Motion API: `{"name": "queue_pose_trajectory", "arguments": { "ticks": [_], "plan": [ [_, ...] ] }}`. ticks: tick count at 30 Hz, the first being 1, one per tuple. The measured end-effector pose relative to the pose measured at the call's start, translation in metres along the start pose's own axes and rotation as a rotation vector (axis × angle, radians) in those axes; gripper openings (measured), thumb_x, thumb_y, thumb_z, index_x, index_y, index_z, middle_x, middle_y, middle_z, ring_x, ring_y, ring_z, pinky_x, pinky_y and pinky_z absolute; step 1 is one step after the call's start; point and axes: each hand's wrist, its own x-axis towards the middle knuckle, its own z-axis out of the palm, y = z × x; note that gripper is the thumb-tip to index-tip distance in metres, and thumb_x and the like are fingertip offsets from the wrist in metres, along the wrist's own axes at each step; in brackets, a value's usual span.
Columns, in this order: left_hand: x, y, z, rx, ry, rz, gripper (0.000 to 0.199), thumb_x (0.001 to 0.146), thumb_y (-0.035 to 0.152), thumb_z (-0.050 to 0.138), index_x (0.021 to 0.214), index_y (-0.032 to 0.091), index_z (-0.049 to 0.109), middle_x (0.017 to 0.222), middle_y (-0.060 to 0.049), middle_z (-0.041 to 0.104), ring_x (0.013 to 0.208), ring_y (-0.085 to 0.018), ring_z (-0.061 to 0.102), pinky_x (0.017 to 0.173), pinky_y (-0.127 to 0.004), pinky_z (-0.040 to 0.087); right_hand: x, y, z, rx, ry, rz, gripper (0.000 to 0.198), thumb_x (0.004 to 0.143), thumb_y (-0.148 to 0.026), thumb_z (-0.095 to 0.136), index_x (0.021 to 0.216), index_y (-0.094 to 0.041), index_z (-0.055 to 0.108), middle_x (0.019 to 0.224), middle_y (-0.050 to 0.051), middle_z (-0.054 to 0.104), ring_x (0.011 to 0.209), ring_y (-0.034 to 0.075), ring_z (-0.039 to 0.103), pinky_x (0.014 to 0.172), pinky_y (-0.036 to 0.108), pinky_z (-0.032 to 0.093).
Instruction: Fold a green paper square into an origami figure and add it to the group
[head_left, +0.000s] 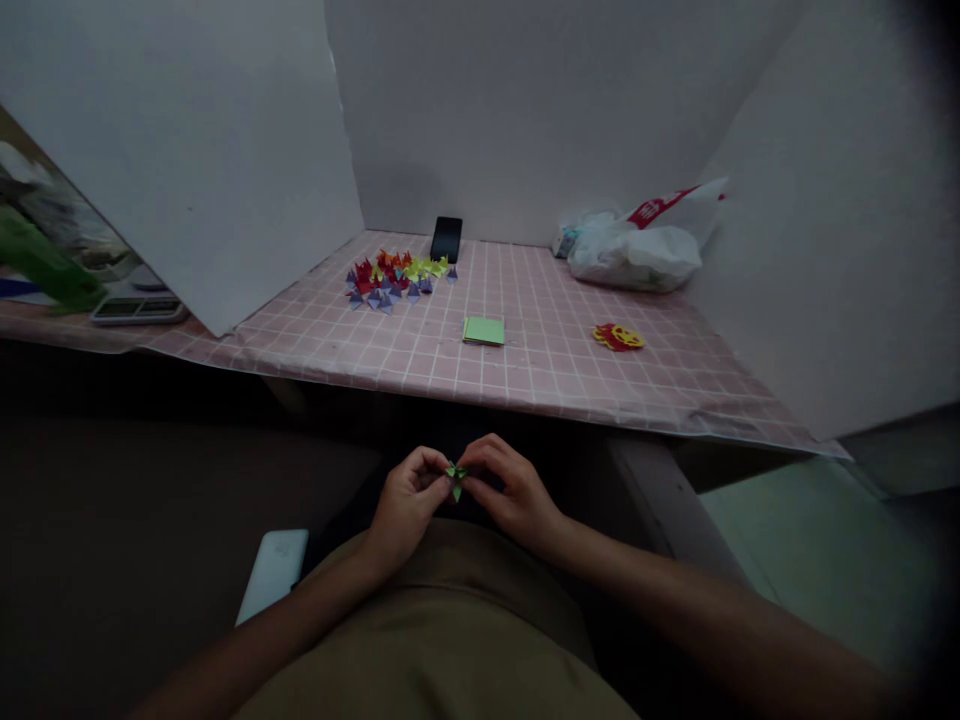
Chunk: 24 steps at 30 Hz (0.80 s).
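Note:
A small green folded paper crane (457, 489) is held low over my lap, in front of the table edge. My left hand (409, 505) pinches one side of it between thumb and fingers. On the opposite side my right hand (517, 495) grips it the same way, fingertips close to those of the left. Parts of the paper are hidden behind the fingers. Beyond the hands, a stack of square green paper (484, 331) lies on the table. Farther back on the left sits a cluster of small folded paper cranes (385, 285) in red, orange, yellow and purple.
The table has a pink checked cloth (540, 360) and white panels (525, 120) around it. A dark phone (447, 240) lies at the back. To the right are a white plastic bag (637, 255) and red and yellow cutouts (618, 337). A white device (274, 575) rests left of my lap.

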Motion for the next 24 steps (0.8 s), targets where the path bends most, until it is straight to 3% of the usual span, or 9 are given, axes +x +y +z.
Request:
{"name": "queue_pose_trajectory", "arguments": {
  "ticks": [4, 10, 24],
  "plan": [
    [0.0, -0.0007, -0.0003, -0.013, 0.018, -0.003, 0.015, 0.074, 0.024, 0.069, 0.078, 0.016, 0.057, 0.071, 0.003, 0.058, 0.062, -0.01, 0.055, 0.061, -0.024, 0.044, -0.0005, -0.0016, -0.0009, 0.012, 0.048, -0.015, 0.015, 0.085, -0.012, 0.06, 0.096, -0.021, 0.056, 0.091, 0.003, 0.054, 0.076, 0.014, 0.053, 0.066, 0.028, 0.045],
    [-0.0007, -0.0008, -0.0009, -0.019, 0.013, 0.014, 0.013, 0.075, 0.022, 0.068, 0.079, 0.017, 0.057, 0.071, 0.003, 0.058, 0.063, -0.01, 0.055, 0.062, -0.023, 0.044, 0.0007, -0.0037, -0.0015, 0.02, -0.012, -0.031, 0.016, 0.085, -0.009, 0.058, 0.095, -0.021, 0.059, 0.096, 0.005, 0.054, 0.085, 0.016, 0.055, 0.07, 0.029, 0.047],
    [-0.0019, -0.0003, 0.0005, 0.026, 0.028, 0.051, 0.013, 0.075, 0.022, 0.068, 0.078, 0.017, 0.057, 0.072, 0.003, 0.059, 0.064, -0.01, 0.055, 0.061, -0.022, 0.046, 0.001, -0.0015, -0.0007, -0.003, -0.023, -0.009, 0.02, 0.084, -0.009, 0.059, 0.1, -0.021, 0.061, 0.099, 0.006, 0.054, 0.087, 0.016, 0.056, 0.074, 0.03, 0.048]
  ]
}}
